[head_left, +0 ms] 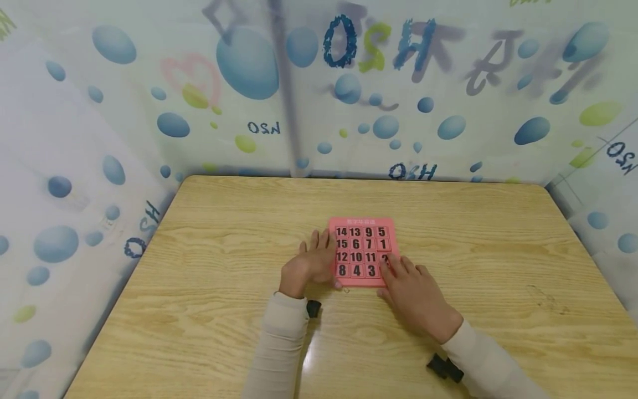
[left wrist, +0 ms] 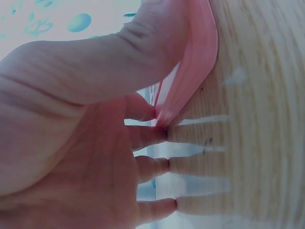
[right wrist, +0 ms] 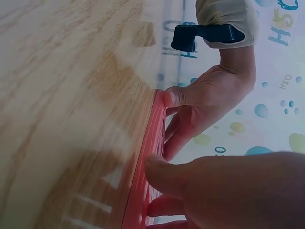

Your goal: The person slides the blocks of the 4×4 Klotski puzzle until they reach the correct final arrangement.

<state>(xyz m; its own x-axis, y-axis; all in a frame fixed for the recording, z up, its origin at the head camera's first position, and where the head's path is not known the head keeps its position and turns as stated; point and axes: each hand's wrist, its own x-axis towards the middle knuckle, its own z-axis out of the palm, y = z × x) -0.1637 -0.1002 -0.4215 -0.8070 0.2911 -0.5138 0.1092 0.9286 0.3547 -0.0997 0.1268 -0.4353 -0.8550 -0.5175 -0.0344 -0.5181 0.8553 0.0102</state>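
right hand point(head_left: 416, 293) is covering the number board point(head_left: 363, 251) around its 4 o'clock; one digit is showing only partly. left hand point(head_left: 315, 264) is hiding part of the 8-9 o'clock edge. header print point(head_left: 361, 221) at 12 is blurring, unreadable. left sleeve point(head_left: 279, 343) is running off-frame at 6. left wrist view: board is cropping out at 1; right wrist: at 6.

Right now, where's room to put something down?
The table is bare beyond the pink puzzle to the wall, and outward from the left hand and right hand to the edges. It's crowded at the puzzle: both hands touch it.
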